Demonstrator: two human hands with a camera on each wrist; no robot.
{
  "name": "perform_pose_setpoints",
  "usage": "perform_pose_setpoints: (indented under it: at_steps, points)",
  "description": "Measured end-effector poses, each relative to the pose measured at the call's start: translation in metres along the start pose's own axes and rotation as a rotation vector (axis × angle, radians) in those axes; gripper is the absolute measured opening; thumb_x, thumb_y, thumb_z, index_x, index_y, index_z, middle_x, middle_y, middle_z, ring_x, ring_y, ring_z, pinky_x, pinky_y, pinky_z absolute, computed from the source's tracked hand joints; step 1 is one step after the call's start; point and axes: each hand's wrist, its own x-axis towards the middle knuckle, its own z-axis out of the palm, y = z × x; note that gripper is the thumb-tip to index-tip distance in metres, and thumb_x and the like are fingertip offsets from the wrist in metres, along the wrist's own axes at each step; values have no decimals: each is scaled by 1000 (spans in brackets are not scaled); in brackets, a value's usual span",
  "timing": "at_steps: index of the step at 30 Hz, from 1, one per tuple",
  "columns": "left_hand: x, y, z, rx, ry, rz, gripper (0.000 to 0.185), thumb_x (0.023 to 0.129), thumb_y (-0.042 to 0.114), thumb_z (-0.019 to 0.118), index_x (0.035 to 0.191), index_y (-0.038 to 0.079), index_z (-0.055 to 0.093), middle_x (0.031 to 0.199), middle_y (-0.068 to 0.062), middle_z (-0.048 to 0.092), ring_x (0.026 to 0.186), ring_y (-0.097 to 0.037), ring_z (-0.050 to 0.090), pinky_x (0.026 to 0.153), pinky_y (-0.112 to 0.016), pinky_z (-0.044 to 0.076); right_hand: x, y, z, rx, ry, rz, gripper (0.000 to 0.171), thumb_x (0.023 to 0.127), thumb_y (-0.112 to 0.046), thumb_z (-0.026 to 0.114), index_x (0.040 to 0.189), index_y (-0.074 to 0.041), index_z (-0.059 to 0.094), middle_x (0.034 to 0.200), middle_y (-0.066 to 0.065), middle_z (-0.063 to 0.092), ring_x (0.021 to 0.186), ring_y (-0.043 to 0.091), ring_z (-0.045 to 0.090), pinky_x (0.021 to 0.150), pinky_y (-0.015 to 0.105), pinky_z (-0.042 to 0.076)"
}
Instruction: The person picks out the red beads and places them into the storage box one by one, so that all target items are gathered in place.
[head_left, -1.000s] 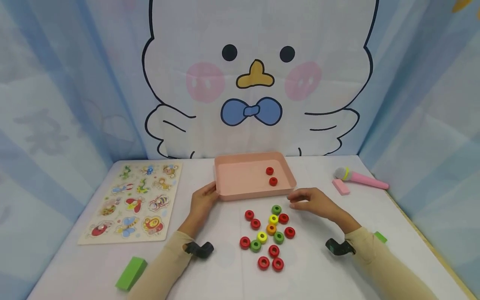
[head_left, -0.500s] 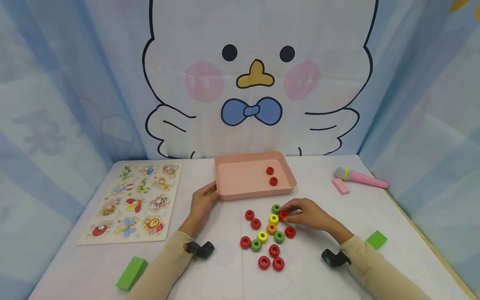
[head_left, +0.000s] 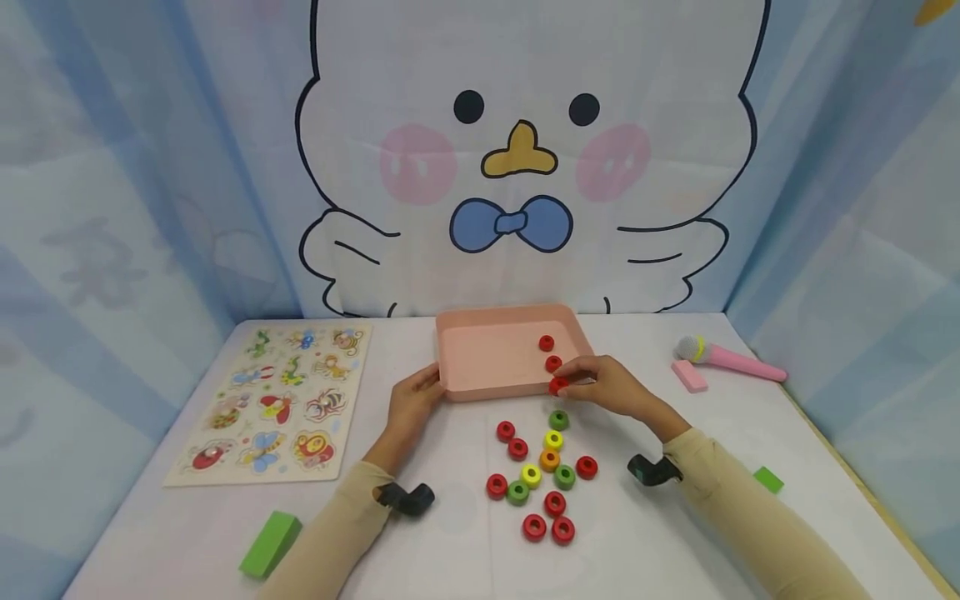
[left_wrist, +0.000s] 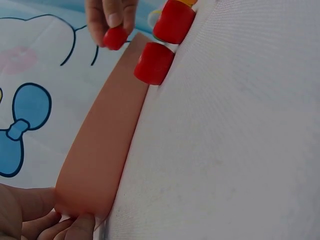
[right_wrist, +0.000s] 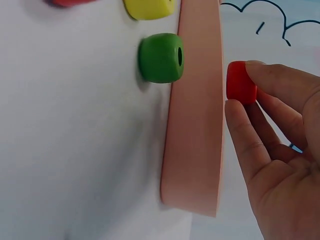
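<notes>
A pink tray [head_left: 480, 367] stands on the white table with two red rings [head_left: 547, 343] inside it. My right hand [head_left: 600, 385] pinches another red ring [head_left: 558, 385] [right_wrist: 241, 82] [left_wrist: 114, 38] just over the tray's near rim [right_wrist: 197, 100]. My left hand [head_left: 415, 397] holds the tray's near left corner [left_wrist: 75, 200]. Several red, green, yellow and orange rings [head_left: 542, 467] lie on the table in front of the tray, a green ring [head_left: 558, 419] [right_wrist: 161, 57] nearest the rim.
A wooden insect puzzle board [head_left: 281, 400] lies at the left. A green block [head_left: 270, 543] sits near the front left, a smaller green block [head_left: 768, 479] at the right. A pink toy microphone [head_left: 727, 357] and a pink eraser [head_left: 688, 376] lie at the back right.
My right hand dropped to the ring cluster, picked a red ring from beside the yellow one and carried it up to the tray's near rim. The left hand stayed on the tray.
</notes>
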Motion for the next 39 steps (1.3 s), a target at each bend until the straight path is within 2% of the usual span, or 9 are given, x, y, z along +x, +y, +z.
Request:
perform_pose_setpoints:
  at_steps: [4,10,16,19,27,34,39]
  points:
    - [0,-1,0,5,-6,5,44,90,-9,59,134,-11,52,137,-26,52,129,-33,49,103,-36,45,16,-3,3,-2,25,9,28,90,-16,72,117,-9,70,111,4,69,108,27,60,93,42,53]
    - [0,-1,-1,2,1,9,45,89,-9,59,134,-10,52,137,-25,52,128,-32,50,102,-35,45,44,-5,10,-75,43,-11,31,88,-14,74,118,-6,71,114,9,66,105,29,59,92,42,53]
    - [-1,0,0,8,5,7,45,89,-9,59,134,-9,53,137,-24,53,128,-32,50,103,-35,45,67,-6,20,-133,14,-45,28,86,-14,76,113,-7,72,111,8,67,100,26,58,90,38,53]
    - [-1,-1,0,5,-2,9,45,90,-9,59,134,-10,53,137,-25,52,129,-31,50,103,-35,45,73,-5,25,-166,-5,-25,27,86,-15,75,112,-9,72,110,5,67,98,24,57,89,37,52]
    - [-1,-1,-2,-1,-16,38,45,90,-10,59,134,-12,51,137,-27,51,129,-34,49,103,-36,44,77,-4,32,-181,-37,42,29,88,-17,75,116,-11,71,116,6,66,104,25,55,97,42,48]
    - [-3,0,0,18,0,19,46,90,-9,59,135,-10,52,137,-25,52,128,-32,50,102,-34,45,76,-1,32,-195,-26,14,31,88,-17,75,118,-9,70,114,6,66,101,23,57,94,38,50]
    - [-4,1,-1,38,-6,44,45,89,-9,59,134,-11,51,136,-27,52,128,-33,50,102,-34,45,65,0,23,-168,12,-26,32,90,-17,73,119,-5,69,112,8,67,99,24,59,91,38,53]
